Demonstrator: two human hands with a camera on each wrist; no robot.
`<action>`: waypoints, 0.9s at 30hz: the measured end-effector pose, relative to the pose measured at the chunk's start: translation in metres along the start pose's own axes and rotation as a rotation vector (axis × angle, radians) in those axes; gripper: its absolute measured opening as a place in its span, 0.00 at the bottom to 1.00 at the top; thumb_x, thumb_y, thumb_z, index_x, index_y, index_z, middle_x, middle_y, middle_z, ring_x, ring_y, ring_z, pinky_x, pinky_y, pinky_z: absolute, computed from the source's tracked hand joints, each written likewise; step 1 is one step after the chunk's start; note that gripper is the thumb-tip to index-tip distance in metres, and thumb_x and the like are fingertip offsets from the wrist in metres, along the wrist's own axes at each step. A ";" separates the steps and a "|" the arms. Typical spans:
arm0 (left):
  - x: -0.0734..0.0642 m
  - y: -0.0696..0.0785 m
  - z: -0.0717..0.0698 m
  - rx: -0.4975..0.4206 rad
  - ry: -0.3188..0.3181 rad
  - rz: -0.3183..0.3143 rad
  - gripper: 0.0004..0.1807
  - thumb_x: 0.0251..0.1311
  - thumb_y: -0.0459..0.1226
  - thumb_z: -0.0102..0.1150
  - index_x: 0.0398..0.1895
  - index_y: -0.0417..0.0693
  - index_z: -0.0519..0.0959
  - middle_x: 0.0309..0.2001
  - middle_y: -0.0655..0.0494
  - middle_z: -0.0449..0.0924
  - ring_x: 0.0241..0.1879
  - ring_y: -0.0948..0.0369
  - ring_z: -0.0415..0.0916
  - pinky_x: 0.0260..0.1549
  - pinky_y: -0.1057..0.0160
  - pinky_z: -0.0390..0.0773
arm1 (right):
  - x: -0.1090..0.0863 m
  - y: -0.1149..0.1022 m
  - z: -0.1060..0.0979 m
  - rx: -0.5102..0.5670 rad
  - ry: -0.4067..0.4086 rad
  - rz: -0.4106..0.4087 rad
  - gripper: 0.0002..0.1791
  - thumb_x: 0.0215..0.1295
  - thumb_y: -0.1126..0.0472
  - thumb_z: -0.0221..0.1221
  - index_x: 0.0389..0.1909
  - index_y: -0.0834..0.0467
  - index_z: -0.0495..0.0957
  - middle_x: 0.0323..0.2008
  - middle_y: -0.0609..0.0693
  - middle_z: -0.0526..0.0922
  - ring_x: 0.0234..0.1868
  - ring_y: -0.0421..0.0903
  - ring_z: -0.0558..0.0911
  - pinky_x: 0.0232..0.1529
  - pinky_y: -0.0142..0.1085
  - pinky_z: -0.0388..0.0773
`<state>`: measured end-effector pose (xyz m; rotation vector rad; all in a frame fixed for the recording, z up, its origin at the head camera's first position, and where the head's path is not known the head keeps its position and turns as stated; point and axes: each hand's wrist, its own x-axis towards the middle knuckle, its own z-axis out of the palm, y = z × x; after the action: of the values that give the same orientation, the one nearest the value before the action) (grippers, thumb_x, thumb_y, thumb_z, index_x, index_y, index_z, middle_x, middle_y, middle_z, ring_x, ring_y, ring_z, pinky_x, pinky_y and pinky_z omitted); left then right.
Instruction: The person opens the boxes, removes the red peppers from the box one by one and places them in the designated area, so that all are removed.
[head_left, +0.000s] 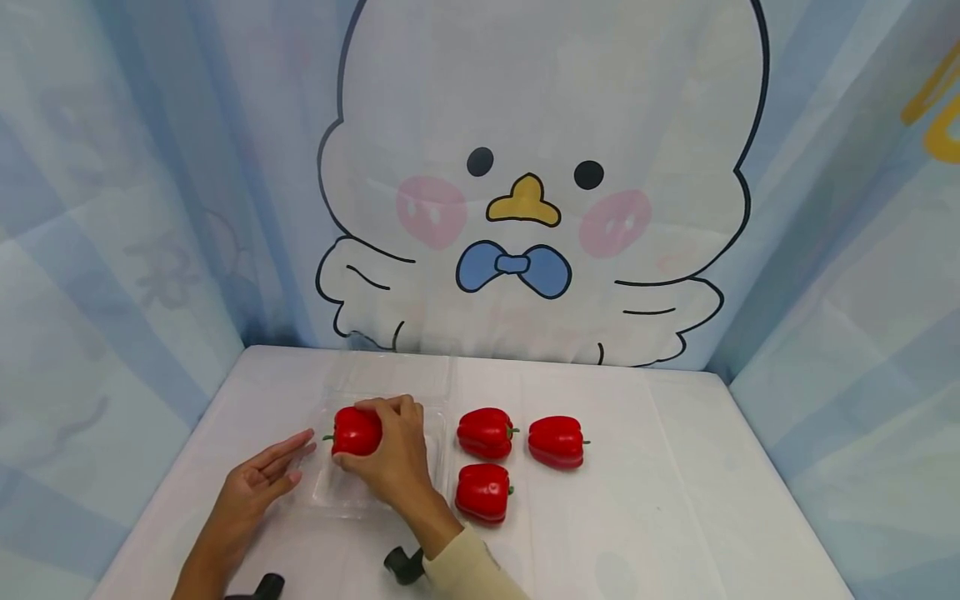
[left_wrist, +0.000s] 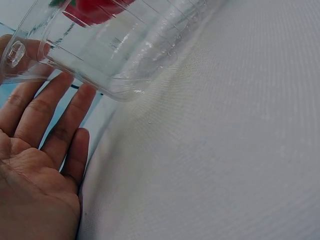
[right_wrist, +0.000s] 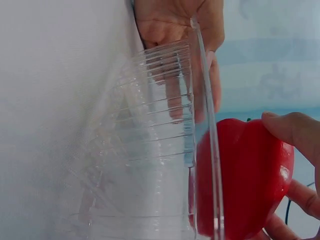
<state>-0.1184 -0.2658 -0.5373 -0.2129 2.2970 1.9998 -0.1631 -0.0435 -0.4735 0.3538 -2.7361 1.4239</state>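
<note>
My right hand (head_left: 393, 457) grips a red bell pepper (head_left: 354, 432) between thumb and fingers, its green stem pointing left. The pepper is over the left part of a clear plastic container (head_left: 337, 493). In the right wrist view, the pepper (right_wrist: 245, 175) shows at the container's rim (right_wrist: 216, 190), partly behind the clear wall. Fingers extended, my left hand (head_left: 251, 487) stays at the container's left side. The left wrist view has its fingertips (left_wrist: 85, 92) by the container edge; whether they press on it I cannot tell.
Right of the container lie three more red bell peppers: one at the back (head_left: 484, 433), one in front (head_left: 482, 493) and one farther right (head_left: 556, 442). All are on a white table (head_left: 660, 517). Behind stands a printed curtain (head_left: 540, 108) with a cartoon bird.
</note>
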 end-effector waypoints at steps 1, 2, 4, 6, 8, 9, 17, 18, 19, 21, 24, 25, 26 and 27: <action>0.000 0.000 0.000 -0.002 -0.001 0.001 0.39 0.73 0.49 0.66 0.82 0.50 0.65 0.77 0.70 0.71 0.61 0.92 0.70 0.58 0.81 0.73 | -0.001 0.000 -0.001 0.003 0.001 0.002 0.41 0.49 0.53 0.83 0.66 0.37 0.79 0.63 0.41 0.76 0.66 0.42 0.71 0.53 0.37 0.87; 0.000 0.000 0.000 -0.004 -0.001 0.004 0.38 0.73 0.49 0.66 0.82 0.49 0.65 0.76 0.71 0.71 0.61 0.92 0.69 0.58 0.81 0.73 | -0.002 -0.001 -0.002 0.007 0.001 0.004 0.41 0.48 0.54 0.83 0.65 0.37 0.79 0.63 0.41 0.76 0.66 0.42 0.71 0.53 0.37 0.87; -0.001 0.000 0.000 -0.010 -0.002 0.016 0.38 0.74 0.48 0.65 0.81 0.48 0.65 0.74 0.74 0.73 0.61 0.92 0.70 0.57 0.82 0.73 | -0.004 -0.001 -0.004 0.015 0.000 0.011 0.40 0.48 0.54 0.83 0.65 0.37 0.80 0.63 0.42 0.76 0.66 0.42 0.71 0.54 0.38 0.87; -0.001 0.001 0.000 -0.014 -0.007 0.032 0.37 0.74 0.46 0.65 0.81 0.46 0.65 0.73 0.76 0.73 0.61 0.91 0.70 0.57 0.82 0.73 | -0.005 -0.002 -0.006 0.021 -0.003 0.021 0.40 0.48 0.54 0.83 0.65 0.37 0.80 0.63 0.42 0.75 0.66 0.42 0.71 0.54 0.40 0.88; -0.001 0.001 0.000 -0.016 -0.007 0.045 0.36 0.75 0.45 0.64 0.81 0.45 0.65 0.73 0.77 0.73 0.61 0.91 0.70 0.57 0.82 0.74 | -0.006 -0.001 -0.008 0.030 -0.006 0.027 0.40 0.48 0.54 0.83 0.65 0.37 0.80 0.63 0.42 0.75 0.66 0.42 0.70 0.54 0.41 0.88; -0.002 0.002 0.000 -0.018 -0.008 0.048 0.36 0.75 0.44 0.64 0.81 0.44 0.65 0.73 0.76 0.73 0.61 0.91 0.70 0.57 0.82 0.74 | -0.006 -0.001 -0.009 0.034 -0.007 0.030 0.39 0.48 0.54 0.83 0.64 0.37 0.80 0.63 0.42 0.75 0.66 0.42 0.70 0.54 0.41 0.88; -0.001 0.002 0.001 -0.001 0.005 0.017 0.38 0.74 0.47 0.65 0.82 0.47 0.65 0.76 0.71 0.71 0.60 0.92 0.69 0.57 0.82 0.74 | -0.013 0.004 -0.013 0.055 0.010 0.021 0.38 0.48 0.54 0.83 0.63 0.39 0.81 0.61 0.43 0.76 0.65 0.44 0.71 0.53 0.43 0.88; -0.001 0.002 0.001 0.003 0.007 0.014 0.38 0.74 0.47 0.65 0.82 0.47 0.65 0.77 0.70 0.70 0.61 0.92 0.69 0.57 0.82 0.73 | -0.013 0.005 -0.014 0.057 0.013 0.024 0.38 0.47 0.54 0.83 0.63 0.39 0.81 0.61 0.43 0.76 0.65 0.44 0.71 0.53 0.43 0.88; -0.001 0.001 0.001 0.007 0.008 0.010 0.38 0.74 0.48 0.65 0.82 0.48 0.65 0.77 0.70 0.70 0.60 0.92 0.69 0.57 0.82 0.73 | -0.014 0.005 -0.014 0.058 0.014 0.030 0.38 0.47 0.53 0.83 0.63 0.39 0.81 0.61 0.43 0.76 0.65 0.44 0.71 0.53 0.43 0.88; 0.000 0.001 0.000 0.015 0.009 0.005 0.38 0.74 0.49 0.65 0.82 0.48 0.65 0.76 0.71 0.71 0.60 0.93 0.68 0.57 0.82 0.73 | -0.016 0.006 -0.016 0.063 0.018 0.037 0.38 0.48 0.53 0.83 0.63 0.38 0.81 0.61 0.43 0.76 0.65 0.44 0.71 0.53 0.43 0.88; 0.000 0.000 0.000 0.018 0.009 0.003 0.38 0.74 0.50 0.65 0.81 0.48 0.65 0.74 0.75 0.72 0.60 0.93 0.68 0.57 0.82 0.73 | -0.018 0.007 -0.019 0.066 0.023 0.051 0.38 0.48 0.53 0.83 0.63 0.37 0.81 0.61 0.42 0.76 0.65 0.43 0.70 0.54 0.42 0.88; 0.000 -0.001 0.000 0.016 0.007 0.002 0.39 0.74 0.50 0.65 0.82 0.48 0.65 0.74 0.77 0.72 0.60 0.93 0.69 0.57 0.83 0.73 | -0.019 0.008 -0.021 0.068 0.025 0.052 0.38 0.48 0.52 0.83 0.63 0.37 0.81 0.61 0.42 0.76 0.65 0.43 0.70 0.53 0.42 0.88; 0.000 -0.001 0.000 0.014 0.007 0.004 0.38 0.74 0.49 0.65 0.82 0.47 0.65 0.73 0.78 0.72 0.60 0.93 0.69 0.57 0.83 0.73 | -0.020 0.008 -0.022 0.069 0.027 0.053 0.38 0.48 0.52 0.83 0.63 0.37 0.81 0.61 0.43 0.76 0.66 0.44 0.71 0.53 0.43 0.88; -0.001 -0.001 -0.001 0.007 0.005 0.006 0.38 0.74 0.49 0.64 0.82 0.47 0.65 0.72 0.79 0.73 0.60 0.92 0.69 0.56 0.83 0.73 | -0.021 0.009 -0.023 0.072 0.029 0.056 0.38 0.48 0.52 0.83 0.63 0.37 0.81 0.61 0.43 0.76 0.66 0.44 0.71 0.53 0.43 0.88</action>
<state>-0.1177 -0.2665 -0.5380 -0.2110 2.3099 1.9951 -0.1464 -0.0158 -0.4698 0.2590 -2.6979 1.5311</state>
